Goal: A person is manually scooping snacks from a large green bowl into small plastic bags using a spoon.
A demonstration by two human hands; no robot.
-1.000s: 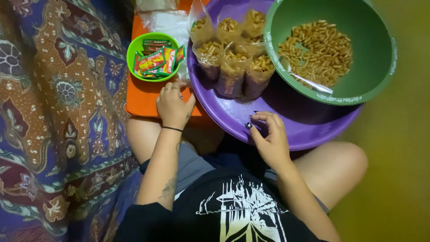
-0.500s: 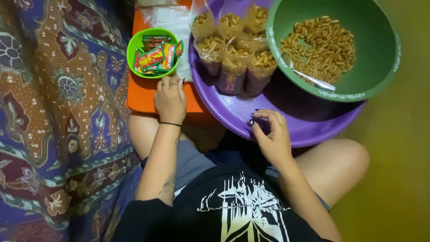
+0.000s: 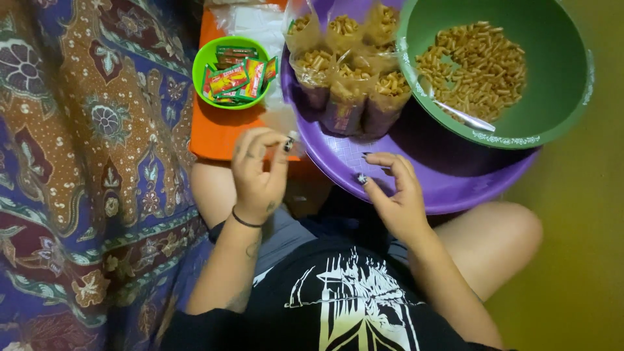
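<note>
Two hands (image 3: 325,179), glossy round purple tray (image 3: 455,188)

Head-worn view — steeply downward, close

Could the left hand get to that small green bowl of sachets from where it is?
Probably yes. The left hand hangs over the orange surface, just short of the small green bowl, with nothing between them. Its fingers pinch what looks like a thin clear bag, which might hamper picking up a sachet.
</note>
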